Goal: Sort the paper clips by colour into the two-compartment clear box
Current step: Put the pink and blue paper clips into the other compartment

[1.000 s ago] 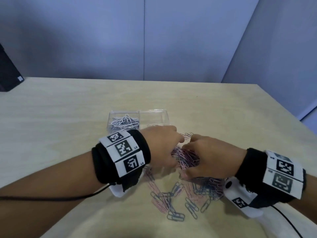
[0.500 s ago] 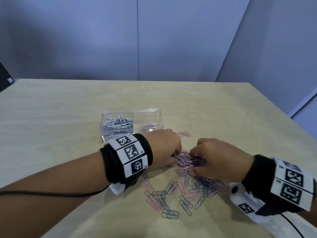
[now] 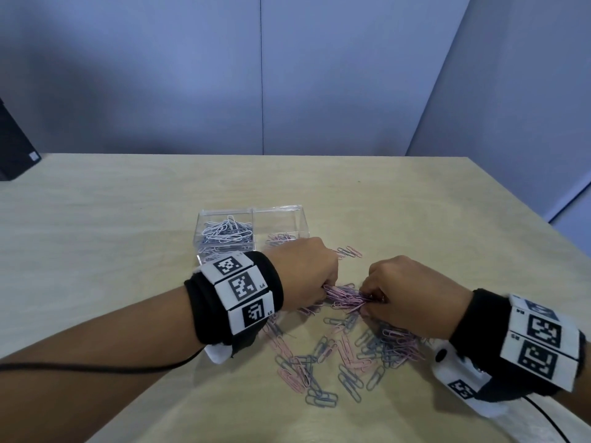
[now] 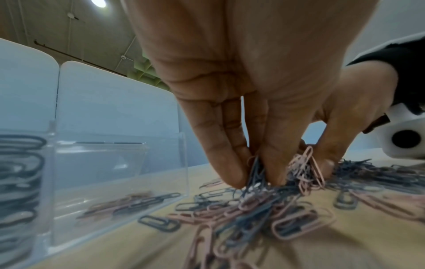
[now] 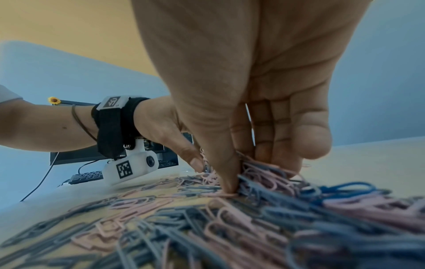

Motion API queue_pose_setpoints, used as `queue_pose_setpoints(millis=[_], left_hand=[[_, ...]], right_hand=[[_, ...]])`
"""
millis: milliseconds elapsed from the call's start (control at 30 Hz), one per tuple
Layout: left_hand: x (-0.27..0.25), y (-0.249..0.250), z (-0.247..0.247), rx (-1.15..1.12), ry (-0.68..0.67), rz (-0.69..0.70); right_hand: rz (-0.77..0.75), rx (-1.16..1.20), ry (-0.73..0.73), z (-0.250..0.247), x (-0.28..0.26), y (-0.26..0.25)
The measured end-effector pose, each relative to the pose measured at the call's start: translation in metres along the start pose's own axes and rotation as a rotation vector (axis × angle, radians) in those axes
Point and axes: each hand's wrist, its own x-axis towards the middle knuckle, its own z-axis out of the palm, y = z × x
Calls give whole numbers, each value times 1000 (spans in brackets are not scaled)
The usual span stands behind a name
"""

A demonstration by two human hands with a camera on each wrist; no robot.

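Observation:
The clear two-compartment box stands on the table beyond my hands. Its left half holds blue and white clips, its right half a few pink clips. A tangled bunch of pink and blue clips stretches between both hands. My left hand pinches one end; in the left wrist view its thumb and fingers grip blue clips. My right hand pinches the other end, fingers curled into the clips. Loose pink and blue clips lie scattered nearer me.
A few stray clips lie just right of the box. A black object sits at the table's far left. The table's right edge runs diagonally. A keyboard shows beyond the table in the right wrist view.
My hands have drawn a little apart, and the tangled bunch is now pulled out between them. The box is less covered by my left hand.

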Motion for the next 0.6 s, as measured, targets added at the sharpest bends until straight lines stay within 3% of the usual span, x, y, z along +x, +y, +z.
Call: queue_pose_setpoints(millis=[300, 467, 600], left_hand=[[-12, -24, -34, -75, 150, -39], [-19, -50, -66, -127, 247, -172], [-7, -66, -70, -136, 216, -282]], right_hand=[[4, 18, -2, 0, 0, 0], [16, 35, -11, 0, 1, 1], [21, 56, -12, -1, 0, 0]])
